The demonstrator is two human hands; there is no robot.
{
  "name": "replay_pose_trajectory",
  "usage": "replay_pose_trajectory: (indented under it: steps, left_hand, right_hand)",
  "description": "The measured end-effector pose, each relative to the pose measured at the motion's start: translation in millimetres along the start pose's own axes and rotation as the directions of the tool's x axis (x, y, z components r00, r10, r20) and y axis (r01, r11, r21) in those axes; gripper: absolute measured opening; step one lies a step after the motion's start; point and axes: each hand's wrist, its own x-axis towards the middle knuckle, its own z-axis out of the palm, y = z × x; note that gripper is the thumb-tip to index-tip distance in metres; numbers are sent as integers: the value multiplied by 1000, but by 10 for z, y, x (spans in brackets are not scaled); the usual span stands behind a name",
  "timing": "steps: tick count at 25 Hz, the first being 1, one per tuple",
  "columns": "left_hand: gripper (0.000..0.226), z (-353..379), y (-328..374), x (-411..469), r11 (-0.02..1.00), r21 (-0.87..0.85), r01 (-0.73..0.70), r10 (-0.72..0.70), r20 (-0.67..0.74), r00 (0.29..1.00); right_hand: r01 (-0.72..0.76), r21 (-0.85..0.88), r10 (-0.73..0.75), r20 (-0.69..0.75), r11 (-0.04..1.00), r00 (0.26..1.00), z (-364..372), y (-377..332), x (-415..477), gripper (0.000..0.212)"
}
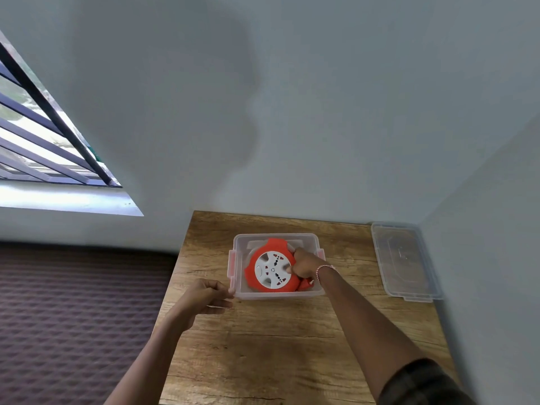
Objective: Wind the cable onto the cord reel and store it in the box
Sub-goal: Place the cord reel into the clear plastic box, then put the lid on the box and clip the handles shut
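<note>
A red cord reel [271,268] with a white socket face lies tilted inside a clear plastic box [237,258] with red side clips. The box stands on a wooden table [277,340]. My right hand [305,263] reaches into the box and grips the reel's right edge. A red plug piece [305,285] shows just below that hand, partly hidden. My left hand [204,295] pinches the box's near-left corner rim. No loose cable is visible.
The box's clear lid [404,260] lies flat at the table's far right, against the wall. A dark patterned mattress [73,317] sits left of the table. A barred window [43,135] is at the upper left.
</note>
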Motion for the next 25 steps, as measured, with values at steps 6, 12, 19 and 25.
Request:
replay_pose_trajectory:
  steps: [6, 12, 19, 25]
  left_hand:
    - [44, 4, 12, 15, 1000, 8, -9, 9, 5, 1000]
    - [38, 15, 116, 23, 997, -58, -54, 51, -53, 997]
    - [17, 160, 262, 34, 992, -16, -124, 121, -127, 984]
    - [20, 158, 396, -9, 998, 24, -63, 64, -77, 995]
  right_hand:
    - [7, -221, -50, -190, 975, 981, 128, -28, 25, 62]
    - [240, -320, -394, -617, 916, 681, 59, 229, -235, 31]
    - [196, 253, 15, -647, 947, 762, 99, 784, -362, 43]
    - [240, 501, 121, -585, 832, 802, 153, 992, -428, 29]
